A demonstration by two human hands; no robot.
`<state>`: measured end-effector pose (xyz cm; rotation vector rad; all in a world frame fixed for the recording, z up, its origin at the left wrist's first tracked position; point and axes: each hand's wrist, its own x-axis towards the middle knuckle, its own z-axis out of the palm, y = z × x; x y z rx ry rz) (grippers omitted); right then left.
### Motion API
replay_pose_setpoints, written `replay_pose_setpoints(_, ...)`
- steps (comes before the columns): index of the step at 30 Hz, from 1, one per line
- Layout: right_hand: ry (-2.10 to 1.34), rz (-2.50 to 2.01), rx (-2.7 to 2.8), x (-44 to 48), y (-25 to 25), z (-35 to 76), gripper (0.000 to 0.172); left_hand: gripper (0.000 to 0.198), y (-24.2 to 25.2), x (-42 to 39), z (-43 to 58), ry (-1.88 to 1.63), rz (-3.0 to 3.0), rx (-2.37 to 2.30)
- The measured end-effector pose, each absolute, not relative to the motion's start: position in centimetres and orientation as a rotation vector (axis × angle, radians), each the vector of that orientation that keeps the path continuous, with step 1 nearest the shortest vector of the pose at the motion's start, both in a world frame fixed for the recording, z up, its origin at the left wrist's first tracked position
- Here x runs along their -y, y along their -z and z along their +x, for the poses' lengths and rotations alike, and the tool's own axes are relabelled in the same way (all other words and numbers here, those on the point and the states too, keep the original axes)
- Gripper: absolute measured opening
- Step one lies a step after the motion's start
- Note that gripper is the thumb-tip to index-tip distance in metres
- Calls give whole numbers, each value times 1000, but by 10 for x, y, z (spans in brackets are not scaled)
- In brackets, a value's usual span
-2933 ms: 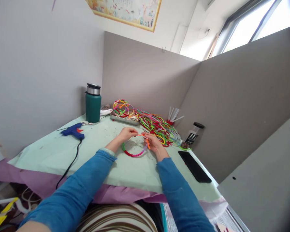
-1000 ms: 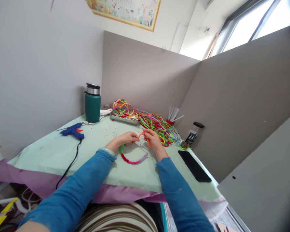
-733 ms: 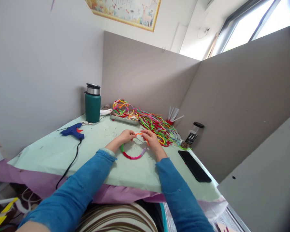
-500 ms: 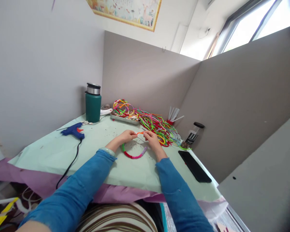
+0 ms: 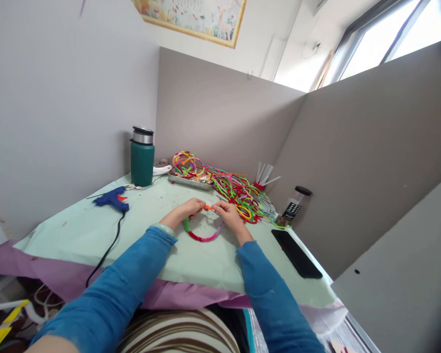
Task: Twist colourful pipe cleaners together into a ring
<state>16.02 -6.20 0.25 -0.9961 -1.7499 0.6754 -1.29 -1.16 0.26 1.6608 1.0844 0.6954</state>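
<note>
An orange pipe cleaner [image 5: 208, 208] is pinched between my two hands above the table. My left hand [image 5: 191, 209] grips it from the left, fingertips pressed together. From the right, the fingers of my right hand [image 5: 226, 212] close on its other end, so the hands nearly meet. Below them a ring-shaped band [image 5: 203, 239] wrapped in green, red, pink and lilac fuzzy sections curves toward me. Its far part is hidden by my hands. Just behind, a tangled heap of coloured pipe cleaners [image 5: 238, 193] spreads over the table.
A metal tray [image 5: 191, 183] of coloured pieces stands at the back, near a green bottle [image 5: 142, 162]. At left lies a blue glue gun [image 5: 112, 198] with its black cord. A black phone [image 5: 296, 254] and a dark-lidded jar [image 5: 293, 208] are on the right. Grey panels enclose the table.
My right hand has shifted slightly left, toward my left hand. The orange pipe cleaner between them now looks shorter and more bunched. The ring-shaped band stays in place.
</note>
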Motion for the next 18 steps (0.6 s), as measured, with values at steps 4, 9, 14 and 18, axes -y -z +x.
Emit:
replay_pose_setpoints(4, -624, -932, 1898, 64, -2, 159, 22, 41, -8, 15, -15, -663, 1547, -1094)
replay_pose_setpoints(9, -583, -920, 2013, 64, 0, 159, 18, 55, -14, 20, -18, -667, 1539, -1059)
replay_pose_setpoints(14, -566, -936, 2082, 64, 0, 159, 15, 57, -16, 21, -21, -627, 1522, -991)
replay_pose_setpoints(18, -528, -965, 2141, 64, 0, 159, 14, 49, -12, 18, -22, -578, 1601, -1003)
